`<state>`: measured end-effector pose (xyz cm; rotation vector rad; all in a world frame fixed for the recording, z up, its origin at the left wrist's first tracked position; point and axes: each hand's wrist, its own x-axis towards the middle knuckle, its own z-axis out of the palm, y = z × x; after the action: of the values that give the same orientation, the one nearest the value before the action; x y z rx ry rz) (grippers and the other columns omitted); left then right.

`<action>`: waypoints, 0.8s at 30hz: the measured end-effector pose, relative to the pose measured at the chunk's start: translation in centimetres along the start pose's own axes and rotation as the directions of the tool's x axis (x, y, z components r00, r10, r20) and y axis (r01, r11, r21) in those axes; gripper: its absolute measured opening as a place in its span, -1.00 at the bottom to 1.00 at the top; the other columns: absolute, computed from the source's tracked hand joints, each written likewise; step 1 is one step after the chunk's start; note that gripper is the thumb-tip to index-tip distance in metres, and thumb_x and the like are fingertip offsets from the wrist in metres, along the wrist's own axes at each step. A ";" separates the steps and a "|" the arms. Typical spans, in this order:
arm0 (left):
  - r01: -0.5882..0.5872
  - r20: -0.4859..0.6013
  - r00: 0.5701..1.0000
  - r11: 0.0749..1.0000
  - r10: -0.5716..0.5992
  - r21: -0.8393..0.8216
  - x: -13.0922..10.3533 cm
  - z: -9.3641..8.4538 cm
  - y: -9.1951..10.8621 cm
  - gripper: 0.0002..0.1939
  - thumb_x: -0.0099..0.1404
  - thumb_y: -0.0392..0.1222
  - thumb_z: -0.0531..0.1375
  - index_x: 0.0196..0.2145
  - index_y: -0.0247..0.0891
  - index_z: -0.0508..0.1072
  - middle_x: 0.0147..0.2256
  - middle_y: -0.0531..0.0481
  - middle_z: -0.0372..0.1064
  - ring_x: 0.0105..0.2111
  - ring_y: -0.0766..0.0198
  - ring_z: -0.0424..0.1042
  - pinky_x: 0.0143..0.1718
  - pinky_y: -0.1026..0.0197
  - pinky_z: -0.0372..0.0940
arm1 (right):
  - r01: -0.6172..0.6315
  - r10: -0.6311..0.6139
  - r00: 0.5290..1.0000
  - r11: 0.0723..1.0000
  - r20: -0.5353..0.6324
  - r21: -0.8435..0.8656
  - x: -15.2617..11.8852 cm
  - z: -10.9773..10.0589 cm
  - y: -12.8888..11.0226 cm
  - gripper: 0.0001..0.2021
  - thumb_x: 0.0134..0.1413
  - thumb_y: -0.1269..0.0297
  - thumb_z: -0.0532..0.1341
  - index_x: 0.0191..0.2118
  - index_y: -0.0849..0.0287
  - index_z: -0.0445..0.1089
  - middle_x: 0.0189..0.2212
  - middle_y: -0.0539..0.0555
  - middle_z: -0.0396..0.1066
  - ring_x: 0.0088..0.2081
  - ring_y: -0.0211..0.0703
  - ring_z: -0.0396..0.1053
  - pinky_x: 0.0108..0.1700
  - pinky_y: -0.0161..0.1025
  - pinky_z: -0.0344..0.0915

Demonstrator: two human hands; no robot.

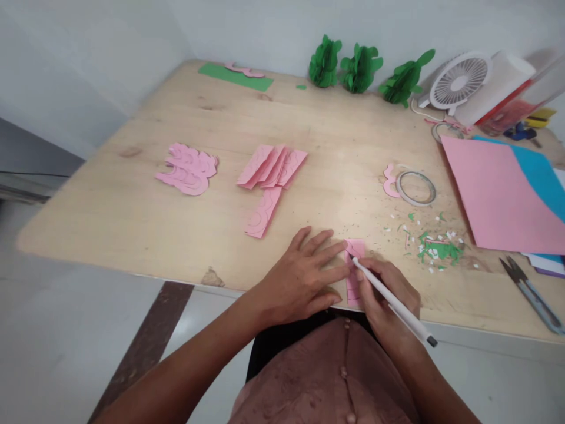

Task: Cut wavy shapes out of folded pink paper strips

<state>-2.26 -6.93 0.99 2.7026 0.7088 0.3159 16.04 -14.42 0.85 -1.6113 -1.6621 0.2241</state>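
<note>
A small pink paper strip [354, 288] lies at the table's front edge, with dark curved lines drawn on it. My left hand [304, 274] is spread flat on the table, its fingertips at the strip's left edge. In my right hand [388, 294] is a white pen [399, 309], its tip on the strip's upper part. Beyond my left hand lie several folded pink paper pieces [273, 168] with curved outlines on them. One such strip [263, 213] sticks out toward me. Further left is a pile of cut pink scalloped shapes [188, 169].
Tape roll [416, 202], green and white scraps [441, 250], snips [532, 297] and pink sheets [507, 194] lie to the right. Green paper plants [361, 68] and a white fan [459, 82] stand at the back. A green strip [238, 78] lies at back left.
</note>
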 end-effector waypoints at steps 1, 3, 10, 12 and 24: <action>0.001 0.004 1.000 1.000 -0.001 -0.002 0.0 0.0 0.0 -0.61 0.35 0.07 0.08 0.07 -0.08 0.36 0.28 -0.04 0.09 0.30 -0.10 -0.06 0.29 -0.25 -0.21 | 0.016 -0.016 1.000 1.000 0.002 0.000 0.1 0.1 0.0 -0.87 0.17 0.41 0.19 -0.16 0.12 0.40 -0.30 0.09 0.52 -0.28 -0.11 0.49 -0.25 -0.17 0.40; 0.003 0.008 1.000 1.000 -0.003 -0.009 0.0 0.0 0.0 -0.60 0.36 0.07 0.07 0.08 -0.08 0.35 0.28 -0.04 0.09 0.31 -0.09 -0.06 0.29 -0.25 -0.21 | 0.051 -0.051 0.999 0.999 0.005 -0.010 0.2 0.1 0.0 -0.86 0.17 0.43 0.18 -0.16 0.13 0.40 -0.30 0.10 0.52 -0.25 -0.09 0.49 -0.22 -0.16 0.40; 0.005 0.008 1.000 1.000 -0.005 -0.014 0.0 -0.1 0.0 -0.61 0.36 0.06 0.08 0.07 -0.07 0.35 0.28 -0.03 0.09 0.31 -0.08 -0.07 0.30 -0.23 -0.23 | 0.084 -0.083 0.996 0.995 0.007 -0.047 0.1 0.1 0.2 -0.85 0.16 0.44 0.19 -0.14 0.14 0.39 -0.30 0.11 0.52 -0.23 -0.06 0.49 -0.17 -0.12 0.41; 0.004 0.004 1.000 1.000 -0.004 -0.013 0.0 0.0 0.0 -0.61 0.36 0.06 0.08 0.07 -0.08 0.35 0.28 -0.04 0.09 0.31 -0.08 -0.07 0.30 -0.23 -0.24 | 0.091 -0.091 0.996 0.994 0.005 -0.054 0.0 0.0 0.3 -0.84 0.16 0.45 0.20 -0.14 0.15 0.39 -0.29 0.11 0.52 -0.23 -0.07 0.49 -0.18 -0.14 0.40; -0.002 -0.001 1.000 1.000 0.002 -0.021 0.0 0.0 0.0 -0.61 0.36 0.04 0.10 0.09 -0.06 0.35 0.28 -0.05 0.10 0.31 -0.09 -0.06 0.29 -0.25 -0.23 | 0.084 -0.083 0.996 0.995 0.015 -0.046 -0.5 -0.6 0.1 -0.82 0.12 0.53 0.20 -0.15 0.20 0.39 -0.34 0.09 0.48 -0.33 -0.17 0.43 -0.27 -0.22 0.34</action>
<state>-2.26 -6.92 0.99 2.6833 0.6996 0.3233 16.45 -15.09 0.93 -1.5733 -1.7524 0.1554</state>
